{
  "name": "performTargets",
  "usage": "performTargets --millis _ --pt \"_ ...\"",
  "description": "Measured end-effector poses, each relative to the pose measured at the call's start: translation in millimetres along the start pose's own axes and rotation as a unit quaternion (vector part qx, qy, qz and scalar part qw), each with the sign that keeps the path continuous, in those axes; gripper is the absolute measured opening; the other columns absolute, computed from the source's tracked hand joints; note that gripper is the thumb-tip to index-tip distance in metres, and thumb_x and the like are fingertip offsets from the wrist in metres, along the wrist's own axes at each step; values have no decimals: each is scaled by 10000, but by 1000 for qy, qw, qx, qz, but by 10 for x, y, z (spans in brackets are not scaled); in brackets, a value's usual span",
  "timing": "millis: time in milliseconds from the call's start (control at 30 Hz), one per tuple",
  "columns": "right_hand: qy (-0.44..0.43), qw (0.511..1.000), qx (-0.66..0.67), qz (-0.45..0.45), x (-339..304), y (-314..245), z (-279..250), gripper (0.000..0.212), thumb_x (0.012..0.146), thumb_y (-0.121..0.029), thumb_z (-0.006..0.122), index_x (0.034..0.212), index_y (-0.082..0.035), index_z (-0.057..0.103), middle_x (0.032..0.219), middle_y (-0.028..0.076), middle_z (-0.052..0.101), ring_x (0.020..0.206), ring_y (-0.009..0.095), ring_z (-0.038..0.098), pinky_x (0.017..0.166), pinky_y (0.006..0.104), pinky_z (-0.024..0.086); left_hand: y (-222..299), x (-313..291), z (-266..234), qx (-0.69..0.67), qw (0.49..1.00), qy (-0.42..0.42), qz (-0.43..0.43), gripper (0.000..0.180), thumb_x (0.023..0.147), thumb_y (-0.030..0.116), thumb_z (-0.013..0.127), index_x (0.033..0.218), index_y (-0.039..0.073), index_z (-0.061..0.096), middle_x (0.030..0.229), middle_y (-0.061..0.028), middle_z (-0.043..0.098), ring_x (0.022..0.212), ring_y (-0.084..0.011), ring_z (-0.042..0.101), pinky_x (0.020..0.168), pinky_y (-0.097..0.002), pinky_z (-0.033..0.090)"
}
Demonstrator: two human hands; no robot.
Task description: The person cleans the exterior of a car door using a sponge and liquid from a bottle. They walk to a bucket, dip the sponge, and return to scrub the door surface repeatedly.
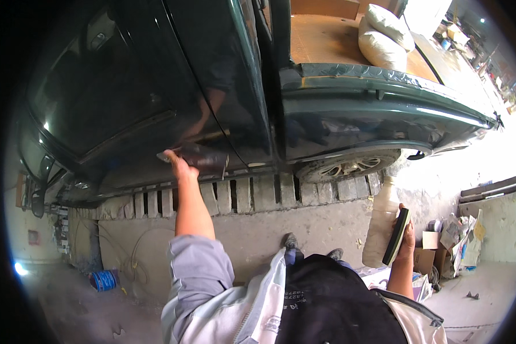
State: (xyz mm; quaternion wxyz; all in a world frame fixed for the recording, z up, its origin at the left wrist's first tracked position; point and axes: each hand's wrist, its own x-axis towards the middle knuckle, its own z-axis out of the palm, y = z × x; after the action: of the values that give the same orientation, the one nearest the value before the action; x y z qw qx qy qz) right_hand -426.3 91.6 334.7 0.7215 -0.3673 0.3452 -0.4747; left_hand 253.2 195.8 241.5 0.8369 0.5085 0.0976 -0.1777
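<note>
My left hand (182,166) is closed on a dark, flat piece (205,159), held against the lower side of a dark green vehicle (132,143). What kind of piece it is, I cannot make out. Off to the right, well away from the bodywork, my right hand (407,238) grips a black block with a pale edge (395,238). Pressed up beside that block is a translucent plastic bottle (377,229), seemingly in the same grasp. Most of the right hand's fingers are hidden behind the block.
A wheel (350,166) sits under the vehicle's cargo bed, where pale sacks (384,40) lie. Upright slabs (252,195) line the ground below the body. A blue coil (103,280) lies at left; boxes and papers (447,243) are piled at right.
</note>
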Motion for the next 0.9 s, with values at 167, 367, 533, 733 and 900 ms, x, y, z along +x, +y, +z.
performTargets --millis 167,367,533,733,900 --pt "-29 998 -41 -35 -255 -139 -195 960 872 -423 769 1555 24 263 940 -9 623 790 42 572 671 155 471 -2 -95 43 -41 991 -116 -46 816 937 743 443 1296 24 585 1217 -83 674 1124 -236 613 1031 -380 472" --pt "2 999 -33 -44 -328 -121 -195 969 878 -469 745 1548 40 265 950 -8 605 780 42 547 685 161 449 155 -186 -169 126 987 26 97 423 980 450 651 1094 44 672 939 -31 671 832 -129 599 792 -312 491" --pt "16 998 -44 -50 -368 -95 -306 942 902 -475 718 1552 34 266 937 -24 593 744 35 521 631 153 421 -97 -870 -65 281 926 -37 251 495 958 249 673 1378 29 533 748 7 584 646 -98 513 635 -296 464" --pt "27 999 28 -24 -450 -147 -439 929 791 -386 864 1500 -20 387 951 -4 665 816 71 667 704 195 562 -165 -1752 893 520 728 -179 410 921 901 192 643 1611 80 67 731 -94 666 668 -313 668 656 -443 536" --pt "47 998 26 -44 -551 -215 -424 919 792 -379 858 1497 -16 393 934 -9 649 830 70 655 709 190 548 -232 -1843 1167 668 631 -127 373 1020 899 236 603 1601 145 -132 919 -246 722 781 -442 695 729 -505 574"
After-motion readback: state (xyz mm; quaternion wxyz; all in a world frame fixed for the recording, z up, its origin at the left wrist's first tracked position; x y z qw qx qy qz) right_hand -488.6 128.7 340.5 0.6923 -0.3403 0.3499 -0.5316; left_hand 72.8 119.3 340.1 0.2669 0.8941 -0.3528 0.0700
